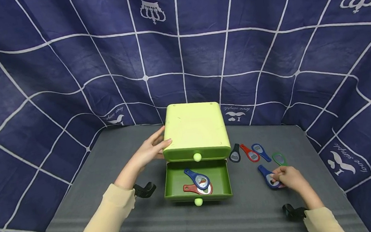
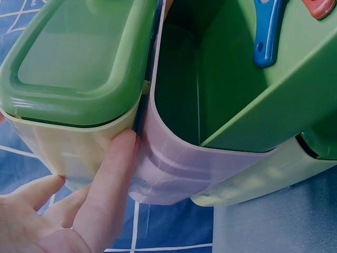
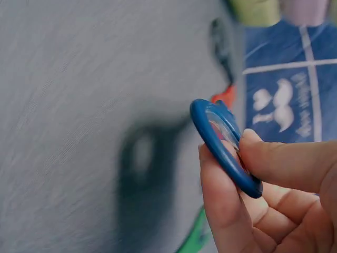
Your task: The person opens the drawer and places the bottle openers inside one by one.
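My left hand (image 1: 147, 150) rests against the left side of a small drawer cabinet (image 1: 194, 126) with a pale yellow-green top. In the left wrist view, its thumb and fingers touch the yellow side wall beside the upper drawer (image 2: 79, 105). Below, the green lower drawer (image 1: 174, 179) is pulled out, with a blue bottle opener (image 1: 192, 174) lying across a red one (image 1: 189, 188) inside. At the right, my right hand (image 1: 291, 177) pinches another blue bottle opener (image 3: 224, 158) by its ring end, between thumb and fingers. In the right wrist view it is raised above its shadow.
On the grey tabletop (image 1: 249, 206), right of the cabinet, lie a black bottle opener (image 1: 234, 153), a red one (image 1: 250, 153), a blue one (image 1: 261, 152) and a green one (image 1: 279, 158). A dark blue checked cloth (image 1: 200, 55) hangs behind and at both sides.
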A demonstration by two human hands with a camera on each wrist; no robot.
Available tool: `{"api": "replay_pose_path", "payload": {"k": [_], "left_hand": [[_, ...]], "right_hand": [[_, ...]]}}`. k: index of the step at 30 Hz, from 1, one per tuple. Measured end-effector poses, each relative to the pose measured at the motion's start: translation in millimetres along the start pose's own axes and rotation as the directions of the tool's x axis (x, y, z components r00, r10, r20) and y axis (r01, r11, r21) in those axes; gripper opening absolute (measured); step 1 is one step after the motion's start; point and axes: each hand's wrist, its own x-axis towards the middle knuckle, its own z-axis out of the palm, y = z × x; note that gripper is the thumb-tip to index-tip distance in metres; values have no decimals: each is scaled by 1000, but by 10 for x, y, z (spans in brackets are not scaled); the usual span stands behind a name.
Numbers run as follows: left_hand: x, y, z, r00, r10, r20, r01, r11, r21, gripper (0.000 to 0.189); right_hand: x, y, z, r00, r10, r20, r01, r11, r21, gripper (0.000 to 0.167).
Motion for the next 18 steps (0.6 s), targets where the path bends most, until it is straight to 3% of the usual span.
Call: {"api": "replay_pose_path", "payload": {"k": [6, 12, 18], "left_hand": [[9, -5, -1, 1000, 3, 2, -3, 1000, -6, 81], [-1, 4, -1, 1000, 2, 3, -2, 1000, -2, 82], [3, -3, 0, 1000, -3, 0, 3, 1000, -7, 82]], "right_hand": [[-145, -370, -97, 988, -99, 121, 79, 984, 162, 29], [-284, -790, -118, 952, -219, 214, 155, 948, 280, 34], [-380, -1133, -15, 913, -293, 285, 176, 910, 374, 34]]}}
